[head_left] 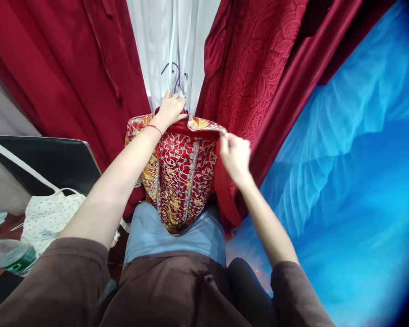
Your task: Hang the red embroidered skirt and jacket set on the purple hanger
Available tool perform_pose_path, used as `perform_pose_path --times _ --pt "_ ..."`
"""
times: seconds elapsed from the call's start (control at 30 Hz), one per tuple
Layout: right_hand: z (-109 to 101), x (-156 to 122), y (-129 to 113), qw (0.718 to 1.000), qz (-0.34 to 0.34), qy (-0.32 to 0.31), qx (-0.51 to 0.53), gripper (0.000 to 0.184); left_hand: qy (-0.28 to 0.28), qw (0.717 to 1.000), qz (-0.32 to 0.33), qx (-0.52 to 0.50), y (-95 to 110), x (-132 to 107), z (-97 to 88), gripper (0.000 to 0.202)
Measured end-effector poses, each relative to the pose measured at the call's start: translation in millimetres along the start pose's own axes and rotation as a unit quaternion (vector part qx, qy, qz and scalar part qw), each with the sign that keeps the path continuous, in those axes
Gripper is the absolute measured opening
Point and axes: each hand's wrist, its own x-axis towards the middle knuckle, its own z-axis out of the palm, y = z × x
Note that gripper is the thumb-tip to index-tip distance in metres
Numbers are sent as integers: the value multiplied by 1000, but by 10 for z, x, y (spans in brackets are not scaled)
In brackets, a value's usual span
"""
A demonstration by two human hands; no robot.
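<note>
A red garment [187, 181] with gold and silver embroidery hangs in front of me, its lower part against my blue-clad lap. The purple hook of a clothes hanger [177, 72] sticks up above it. My left hand [172, 108] is closed around the hanger's neck at the garment's top, and the rest of the hanger is hidden. With fingers pinched, my right hand [236, 156] grips the garment's upper right edge, where a gold-patterned strip is folded over and plain red lining shows. A loose red part [226, 190] of the garment droops below that hand.
Dark red drapes or garments [64, 59] hang at left, and a red lace-patterned garment [248, 68] hangs at right. White straps [187, 41] dangle behind the hanger. A black panel [47, 159], dotted white cloth bag [51, 218] and plastic bottle [12, 254] are at left; a blue backdrop [354, 181] fills the right.
</note>
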Motion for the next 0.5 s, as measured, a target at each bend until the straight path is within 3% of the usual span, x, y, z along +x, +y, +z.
perform_pose_path --times 0.13,0.2,0.27,0.4,0.5 --pt "648 -475 -547 975 -82 -202 -50 39 -4 1000 -27 -6 25 -24 18 52" --pt "931 -600 -783 958 -95 -266 -40 38 -6 999 -39 -7 54 -36 9 51" --pt "1079 -592 -988 958 -89 -271 -24 41 -16 999 -51 2 81 -39 0 51" --pt "1124 -423 -1311 979 -72 -189 20 53 -36 997 -63 21 67 -15 19 47" --pt "1262 -381 -1400 975 -72 -205 39 47 -18 998 -54 13 18 8 57 40"
